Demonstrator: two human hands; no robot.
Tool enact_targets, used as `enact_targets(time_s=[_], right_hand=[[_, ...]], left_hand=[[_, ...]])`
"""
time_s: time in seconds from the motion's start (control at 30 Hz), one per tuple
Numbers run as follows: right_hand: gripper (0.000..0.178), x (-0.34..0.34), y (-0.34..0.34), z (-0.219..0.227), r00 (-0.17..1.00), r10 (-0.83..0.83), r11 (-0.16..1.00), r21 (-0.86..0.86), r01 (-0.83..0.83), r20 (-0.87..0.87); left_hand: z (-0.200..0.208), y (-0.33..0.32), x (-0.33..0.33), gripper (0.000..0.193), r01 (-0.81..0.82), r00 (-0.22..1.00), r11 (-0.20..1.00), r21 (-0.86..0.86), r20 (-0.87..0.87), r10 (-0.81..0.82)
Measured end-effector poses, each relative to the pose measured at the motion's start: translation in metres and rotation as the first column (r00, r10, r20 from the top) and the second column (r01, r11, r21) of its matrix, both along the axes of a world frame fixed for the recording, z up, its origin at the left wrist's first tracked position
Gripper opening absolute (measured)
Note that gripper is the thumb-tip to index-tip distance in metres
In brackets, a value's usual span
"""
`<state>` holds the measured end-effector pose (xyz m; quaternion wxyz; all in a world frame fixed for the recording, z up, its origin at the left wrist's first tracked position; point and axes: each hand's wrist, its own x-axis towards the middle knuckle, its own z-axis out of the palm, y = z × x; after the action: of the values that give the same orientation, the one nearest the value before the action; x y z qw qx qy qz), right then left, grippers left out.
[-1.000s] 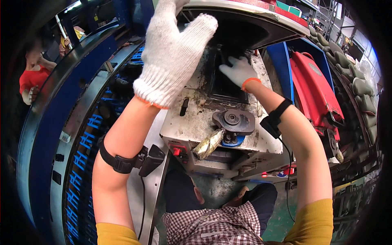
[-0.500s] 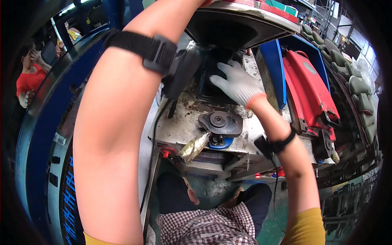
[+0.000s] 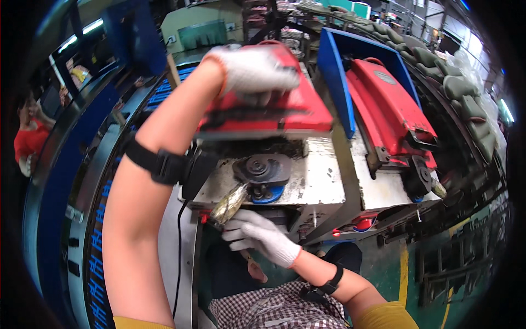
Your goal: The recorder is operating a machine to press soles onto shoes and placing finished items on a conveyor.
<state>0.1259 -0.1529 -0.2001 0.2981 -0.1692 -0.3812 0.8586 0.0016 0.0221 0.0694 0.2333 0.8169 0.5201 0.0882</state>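
Note:
A red machine lid (image 3: 268,112) lies lowered over a white metal base (image 3: 323,181). My left hand (image 3: 255,71), in a white knit glove, is on top of the lid; motion blur hides how its fingers are set. At the front of the base sits a dark round clamp (image 3: 260,167) with a lever handle (image 3: 230,202) wrapped in shiny yellowish film. My right hand (image 3: 260,236), gloved too, is just below the handle's lower end, fingers apart and close to it. Whether they touch it I cannot tell.
Another red-lidded machine (image 3: 386,101) with a blue side guard (image 3: 337,82) stands to the right. Beyond it are rows of grey-green padded pieces (image 3: 460,88). A person in red (image 3: 35,145) is at far left, behind blue-edged equipment.
The lid has come down from its raised position under my left hand. My right hand has left the dark hollow beneath the lid and moved down towards me, to the lever handle.

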Motion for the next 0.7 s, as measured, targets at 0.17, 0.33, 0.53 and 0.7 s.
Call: enact_targets(time_s=[0.17,0.33,0.53,0.7], right_hand=[[0.073,-0.025,0.002,0.009,0.916,0.039,0.979,-0.171,-0.116,-0.4],[0.069,-0.031,0.008,0.022,0.862,0.042,0.95,-0.248,-0.191,-0.505],[0.043,0.003,0.014,0.029,0.788,-0.058,0.847,-0.448,-0.287,-0.614],[0.058,0.093,0.008,0.041,0.881,-0.321,0.852,-0.512,0.11,-0.346]], left_hand=[[-0.064,-0.007,-0.001,0.039,0.012,0.997,0.948,-0.317,0.072,0.011],[-0.072,-0.027,-0.001,0.042,-0.111,0.991,0.991,-0.079,-0.081,0.105],[-0.082,-0.022,0.004,0.055,0.048,0.995,0.998,0.041,-0.087,-0.045],[-0.084,-0.023,-0.004,0.064,0.052,0.987,0.991,0.123,-0.158,-0.032]])
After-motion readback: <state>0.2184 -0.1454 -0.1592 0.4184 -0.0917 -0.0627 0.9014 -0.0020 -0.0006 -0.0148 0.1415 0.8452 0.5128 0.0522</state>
